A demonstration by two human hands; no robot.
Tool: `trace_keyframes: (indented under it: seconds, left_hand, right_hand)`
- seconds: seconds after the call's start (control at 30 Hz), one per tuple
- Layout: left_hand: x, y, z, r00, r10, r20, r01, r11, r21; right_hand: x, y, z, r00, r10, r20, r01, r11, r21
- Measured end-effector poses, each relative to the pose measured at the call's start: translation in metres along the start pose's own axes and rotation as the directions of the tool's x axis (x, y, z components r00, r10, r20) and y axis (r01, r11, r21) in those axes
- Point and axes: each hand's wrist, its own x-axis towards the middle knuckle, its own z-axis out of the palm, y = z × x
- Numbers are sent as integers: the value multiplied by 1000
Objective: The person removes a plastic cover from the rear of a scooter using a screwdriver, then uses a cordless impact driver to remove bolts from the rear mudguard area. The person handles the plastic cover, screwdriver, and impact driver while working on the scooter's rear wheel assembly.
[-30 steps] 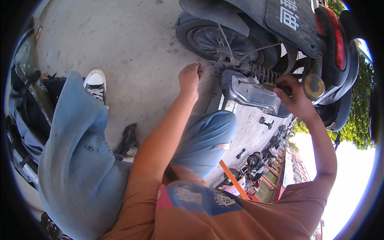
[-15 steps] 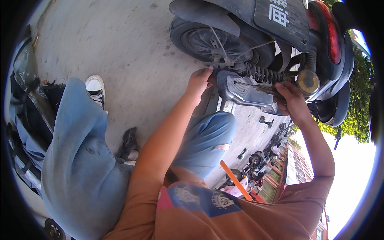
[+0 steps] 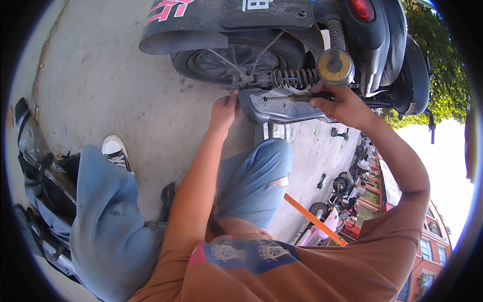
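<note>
My right hand [image 3: 347, 104] is closed around the dark handle of a screwdriver [image 3: 288, 97]. Its thin shaft points left across the ribbed face of a grey plastic cover [image 3: 256, 113] on a scooter; I cannot tell whether the tip touches. At the cover's left end, by the wheel axle, my left hand [image 3: 223, 113] has its fingers curled and its thumb up against the edge. What those fingers hold, if anything, is hidden. Just beyond the cover are a coil spring shock absorber [image 3: 294, 78] and the spoked rear wheel [image 3: 216, 64].
A black mudguard [image 3: 181, 43] overhangs the wheel. A round yellow-faced lamp [image 3: 336, 67] sits close above my right hand. Cordless drills, one of them green and black [image 3: 339, 133], lie on the pavement. An orange bar [image 3: 314, 219] slants beside my knee, with parked scooters behind.
The scooter has shifted left and up in the view. My right hand has turned, so the screwdriver shows more plainly. My left hand stays by the axle end of the cover.
</note>
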Motion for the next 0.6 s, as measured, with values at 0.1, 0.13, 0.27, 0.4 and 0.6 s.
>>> trace_keyframes:
  seconds: [0.1,0.13,0.27,0.4,0.6]
  left_hand:
    - [-1,-2,2,1000,-4,10,5,1000,-17]
    - [-1,-2,1,1000,5,23,-5,1000,-17]
    - [6,-11,-6,995,40,91,-31,994,-101]
    - [11,-18,-10,987,58,148,-33,986,-164]
    - [12,-20,-11,984,65,166,-33,982,-187]
  right_hand:
    - [2,4,-2,924,-381,23,376,897,-231]
    - [1,-1,-4,899,-433,65,431,850,-304]
    - [8,-3,-7,770,-596,228,580,504,-640]
    - [6,-6,-8,624,-690,366,621,154,-769]
    - [6,0,-3,676,-679,286,601,282,-748]
